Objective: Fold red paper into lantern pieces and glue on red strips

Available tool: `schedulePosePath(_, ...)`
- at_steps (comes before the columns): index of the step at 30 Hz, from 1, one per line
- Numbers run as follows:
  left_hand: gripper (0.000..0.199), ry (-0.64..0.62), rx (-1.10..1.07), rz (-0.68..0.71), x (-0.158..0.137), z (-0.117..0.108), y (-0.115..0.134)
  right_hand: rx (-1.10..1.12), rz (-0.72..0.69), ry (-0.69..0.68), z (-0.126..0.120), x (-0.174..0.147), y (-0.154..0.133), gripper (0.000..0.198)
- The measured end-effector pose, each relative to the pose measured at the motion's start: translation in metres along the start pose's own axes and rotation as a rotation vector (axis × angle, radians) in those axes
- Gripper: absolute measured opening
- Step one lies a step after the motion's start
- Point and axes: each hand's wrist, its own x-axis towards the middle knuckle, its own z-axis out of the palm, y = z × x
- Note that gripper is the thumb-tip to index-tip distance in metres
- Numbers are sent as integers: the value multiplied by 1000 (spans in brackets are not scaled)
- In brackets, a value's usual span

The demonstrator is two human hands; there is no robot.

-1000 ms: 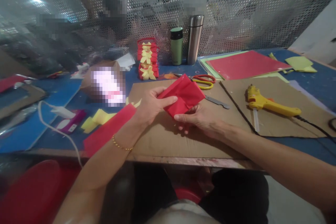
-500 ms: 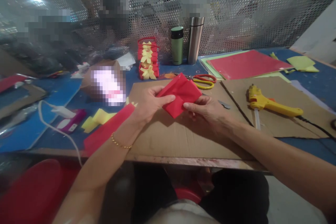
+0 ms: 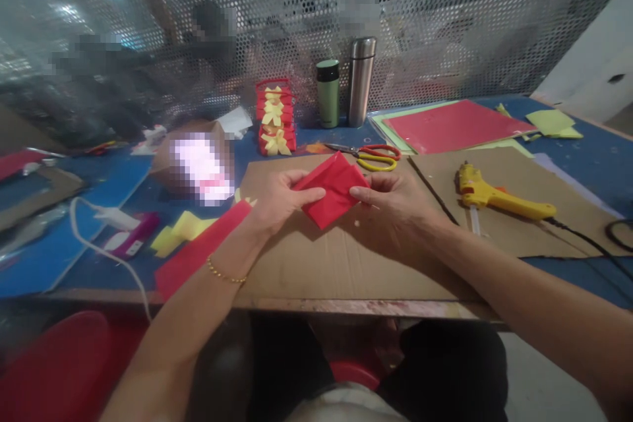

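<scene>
A folded piece of red paper (image 3: 332, 190), diamond-shaped with creases across its face, is held up over the cardboard sheet (image 3: 316, 270). My left hand (image 3: 284, 201) pinches its left corner, thumb on the front and fingers behind. At the right corner my right hand (image 3: 393, 198) grips it the same way; the fingers behind the paper are mostly hidden. Just beyond the paper lie scissors (image 3: 378, 157) with red and yellow handles. Left of my left forearm rest a red paper strip (image 3: 198, 254) and folded yellow paper (image 3: 182, 232).
A yellow glue gun (image 3: 504, 198) lies on cardboard at right, its cord trailing off. Behind stand a green tumbler (image 3: 328, 95), a steel flask (image 3: 362, 82) and red paper pieces with yellow bows (image 3: 275, 119). Red sheets (image 3: 459, 125) lie back right. A lit phone (image 3: 202, 168) leans at left.
My right hand has shifted its grip up along the right corner of the red paper, and the paper now faces me flatter. The whole view has shifted slightly.
</scene>
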Motion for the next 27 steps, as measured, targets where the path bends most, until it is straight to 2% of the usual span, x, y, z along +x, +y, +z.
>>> schedulePosePath(8, 25, -15, 18, 11, 1, -1, -2, -5, 38, -59, -5, 3, -2, 49)
schedulePosePath(13, 23, -80, 71, -15, -2, -1, -3, -22, -26, 8, -5, 2, -8, 52)
schedulePosePath(18, 23, -187, 136, -72, -3, -3, -7, 51, 70, -115, -2, -2, -2, 46)
schedulePosePath(22, 28, -266, 200, -42, -1, -4, -10, 40, 101, -199, 1, -5, 8, 40)
schedulePosePath(24, 33, -274, 171, -40, 1, -4, -10, 59, 101, -182, 1, -5, 13, 37)
schedulePosePath(27, 44, -252, 7, -84, 3, -3, -11, 128, 80, -132, 2, -4, 16, 36)
